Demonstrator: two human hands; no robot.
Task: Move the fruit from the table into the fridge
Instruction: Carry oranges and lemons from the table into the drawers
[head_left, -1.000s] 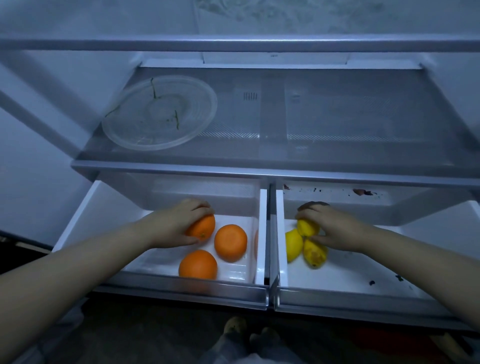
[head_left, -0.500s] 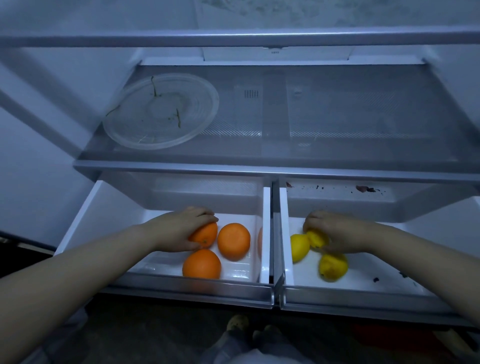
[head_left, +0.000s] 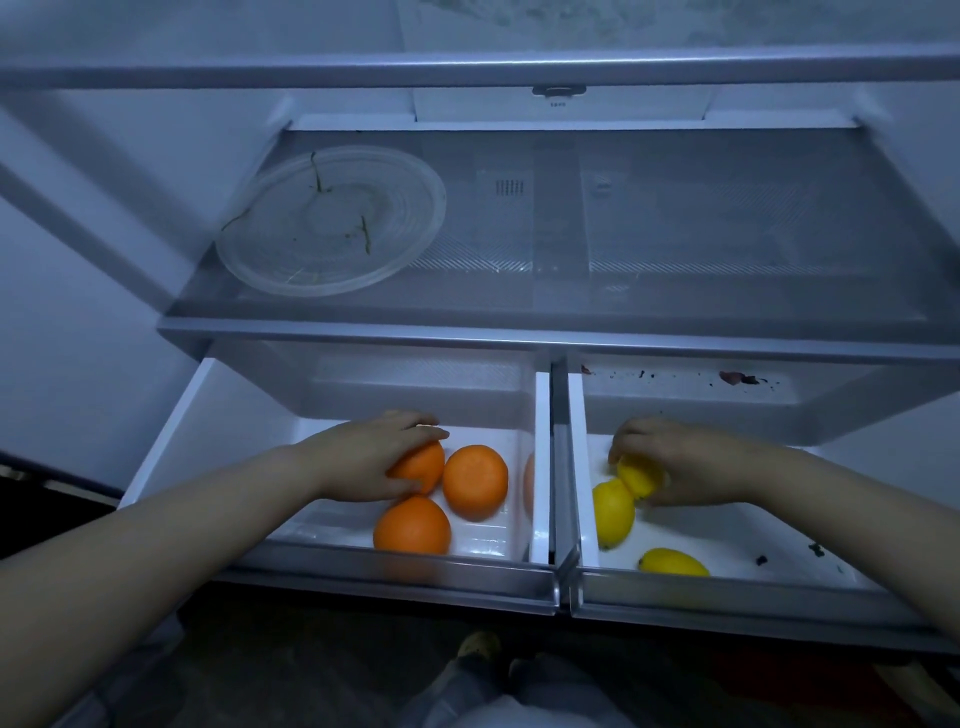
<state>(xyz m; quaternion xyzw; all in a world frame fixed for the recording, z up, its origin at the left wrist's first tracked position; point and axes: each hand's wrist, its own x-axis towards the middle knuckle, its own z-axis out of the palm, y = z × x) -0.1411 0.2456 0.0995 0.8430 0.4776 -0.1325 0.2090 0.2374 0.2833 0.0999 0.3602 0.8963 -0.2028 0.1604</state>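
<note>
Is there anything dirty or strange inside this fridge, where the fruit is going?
Yes. Dark crumbs and a reddish scrap lie along the back ledge of the right drawer, with more dark specks on its floor. The clear plate on the shelf above carries loose green stems. Nothing looks broken.

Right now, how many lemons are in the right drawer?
3: the held lemon under the right hand, the middle lemon just left of it, the front lemon alone. The hand may hide more.

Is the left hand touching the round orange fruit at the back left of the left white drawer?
Touching. The head view shows the left hand wrapped around the round orange fruit, no gap visible.
</note>
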